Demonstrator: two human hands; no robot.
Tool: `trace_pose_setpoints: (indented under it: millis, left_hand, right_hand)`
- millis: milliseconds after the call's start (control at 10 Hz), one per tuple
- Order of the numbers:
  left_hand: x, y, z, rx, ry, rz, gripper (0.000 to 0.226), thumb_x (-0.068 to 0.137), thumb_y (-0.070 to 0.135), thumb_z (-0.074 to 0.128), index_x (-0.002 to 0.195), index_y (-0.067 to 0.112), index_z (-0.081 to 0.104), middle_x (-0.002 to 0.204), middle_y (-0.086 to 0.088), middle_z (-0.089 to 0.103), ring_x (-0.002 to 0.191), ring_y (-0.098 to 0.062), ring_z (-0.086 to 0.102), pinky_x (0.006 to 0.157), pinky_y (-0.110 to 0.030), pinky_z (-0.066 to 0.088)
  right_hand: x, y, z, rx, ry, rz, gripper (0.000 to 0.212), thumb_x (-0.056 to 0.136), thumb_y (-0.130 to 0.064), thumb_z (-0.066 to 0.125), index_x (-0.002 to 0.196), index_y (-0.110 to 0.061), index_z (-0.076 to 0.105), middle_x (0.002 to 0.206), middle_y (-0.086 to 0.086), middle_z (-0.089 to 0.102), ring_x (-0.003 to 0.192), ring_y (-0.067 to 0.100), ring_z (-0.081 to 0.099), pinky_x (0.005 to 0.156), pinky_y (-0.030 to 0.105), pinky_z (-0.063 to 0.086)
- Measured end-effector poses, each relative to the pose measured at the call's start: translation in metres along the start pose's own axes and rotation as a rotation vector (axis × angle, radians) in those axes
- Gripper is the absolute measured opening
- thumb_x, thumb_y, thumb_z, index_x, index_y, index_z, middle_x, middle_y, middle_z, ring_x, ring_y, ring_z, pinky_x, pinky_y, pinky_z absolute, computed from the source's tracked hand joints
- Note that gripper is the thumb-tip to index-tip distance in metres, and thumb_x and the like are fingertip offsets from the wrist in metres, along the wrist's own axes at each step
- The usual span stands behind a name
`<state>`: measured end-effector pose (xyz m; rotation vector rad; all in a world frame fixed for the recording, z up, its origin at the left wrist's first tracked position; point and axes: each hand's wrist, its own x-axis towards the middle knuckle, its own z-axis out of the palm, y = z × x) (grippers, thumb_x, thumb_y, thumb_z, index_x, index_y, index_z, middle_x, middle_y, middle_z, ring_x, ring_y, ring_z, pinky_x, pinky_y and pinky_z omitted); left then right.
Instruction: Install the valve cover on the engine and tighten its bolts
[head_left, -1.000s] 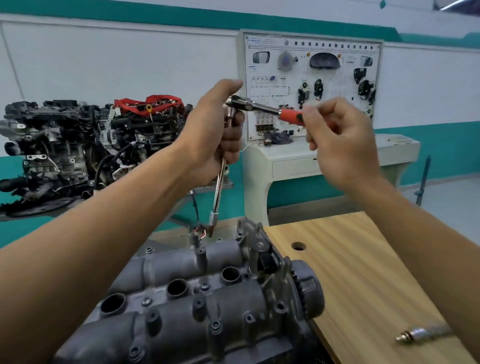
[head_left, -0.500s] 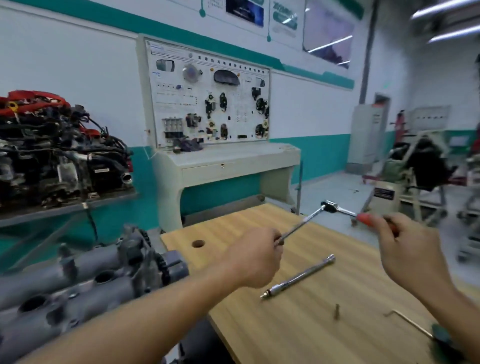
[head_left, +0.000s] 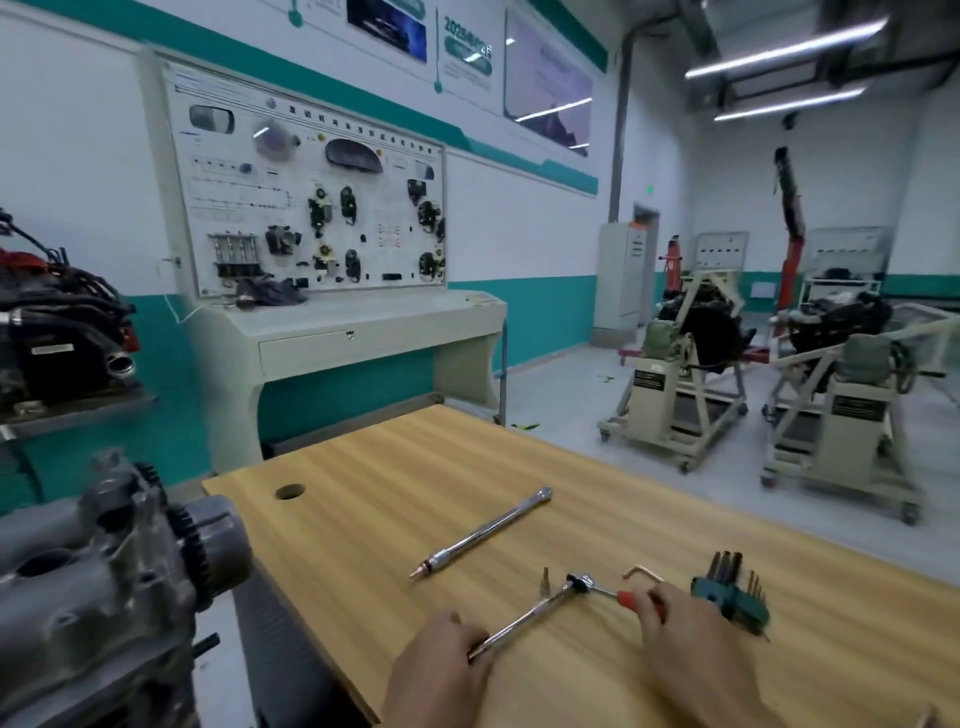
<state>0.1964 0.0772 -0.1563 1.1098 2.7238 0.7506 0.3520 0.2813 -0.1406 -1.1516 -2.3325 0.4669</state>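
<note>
The grey engine with its valve cover (head_left: 98, 566) stands at the lower left, beside the wooden table (head_left: 363, 499). A ratchet with a long extension bar (head_left: 540, 608) lies low over the table's near side. My left hand (head_left: 441, 670) grips the lower end of the extension bar. My right hand (head_left: 685, 644) holds the ratchet's red handle. A second extension bar (head_left: 483, 530) lies loose on the table beyond my hands. A small bit (head_left: 544, 579) stands upright next to the ratchet head.
A green holder of hex keys (head_left: 730, 597) and a loose bent hex key (head_left: 641, 571) lie right of my right hand. A round hole (head_left: 289, 491) is in the table's far left. A training panel desk (head_left: 337, 322) stands behind; engine stands (head_left: 675, 384) at right.
My view swung right, away from the engine. Both hands carried the ratchet and extension bar from above the valve cover down to the table surface.
</note>
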Motion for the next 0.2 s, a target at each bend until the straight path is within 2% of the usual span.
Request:
trace_pose_setpoints:
  millis: [100, 200]
  left_hand:
    - [-0.010, -0.001, -0.013, 0.008, -0.020, -0.024, 0.039, 0.093, 0.048, 0.058, 0.129, 0.032, 0.058, 0.128, 0.008, 0.049, 0.129, -0.012, 0.050, 0.100, -0.028, 0.044]
    - [-0.033, -0.010, -0.043, -0.013, -0.015, -0.015, 0.048, 0.092, 0.042, 0.064, 0.138, 0.034, 0.055, 0.133, 0.014, 0.049, 0.126, -0.006, 0.049, 0.104, -0.027, 0.043]
  right_hand:
    - [-0.003, -0.005, -0.001, -0.170, -0.054, 0.000, 0.048, 0.089, -0.069, 0.043, 0.072, -0.026, 0.059, 0.071, -0.012, 0.060, 0.070, 0.005, 0.057, 0.067, 0.026, 0.052]
    - [-0.004, -0.019, -0.022, -0.236, -0.061, -0.040, 0.040, 0.087, -0.064, 0.053, 0.075, -0.027, 0.062, 0.076, -0.015, 0.059, 0.073, 0.004, 0.057, 0.070, 0.024, 0.053]
